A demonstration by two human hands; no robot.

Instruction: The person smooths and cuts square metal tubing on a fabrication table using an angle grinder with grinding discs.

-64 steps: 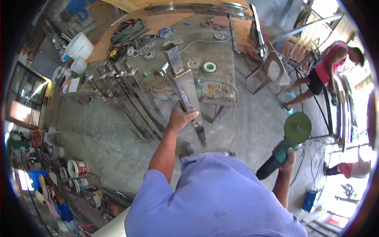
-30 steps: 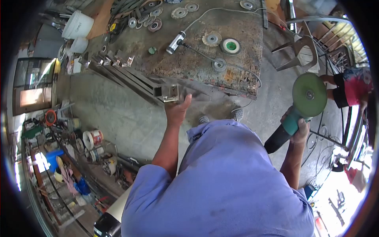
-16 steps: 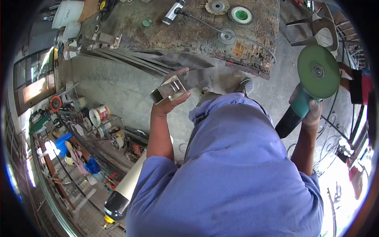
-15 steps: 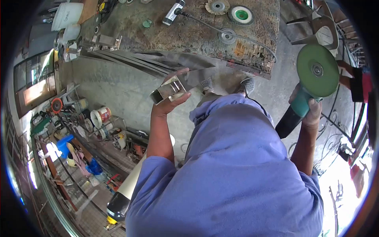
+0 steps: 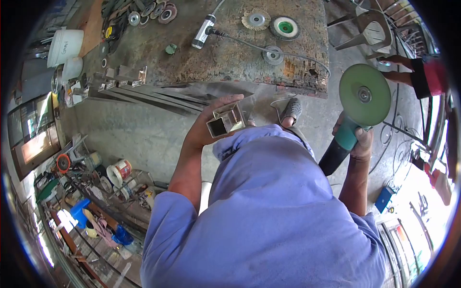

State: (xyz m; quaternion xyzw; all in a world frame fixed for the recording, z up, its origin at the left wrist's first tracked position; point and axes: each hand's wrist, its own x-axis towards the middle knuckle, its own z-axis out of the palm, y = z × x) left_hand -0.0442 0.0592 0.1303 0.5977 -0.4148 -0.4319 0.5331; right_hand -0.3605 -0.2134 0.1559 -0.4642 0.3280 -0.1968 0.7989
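Note:
My left hand (image 5: pixel 200 129) is closed around a short piece of square metal tube (image 5: pixel 233 118), its open end facing the lower left. In my right hand (image 5: pixel 362 144) is a teal and black angle grinder (image 5: pixel 346 138), gripped around its body. The grinder's large green disc (image 5: pixel 353 103) points up and away from me, apart from the tube. Both hands are in front of the near side of the wooden workbench (image 5: pixel 201 62), with my body between them.
On the bench lie a power socket block (image 5: pixel 205 31) with a cable, a flap disc (image 5: pixel 247 20), a green-centred wheel (image 5: pixel 294 30) and metal tube pieces (image 5: pixel 129 74). Long metal bars (image 5: pixel 158 98) sit below its edge. Another person's arm (image 5: pixel 401 77) and plastic chairs (image 5: pixel 373 33) are at right.
My left hand has moved right with the tube, which is turned more toward the view. The grinder has come left, so the two hands are nearer each other. The whole view has shifted slightly.

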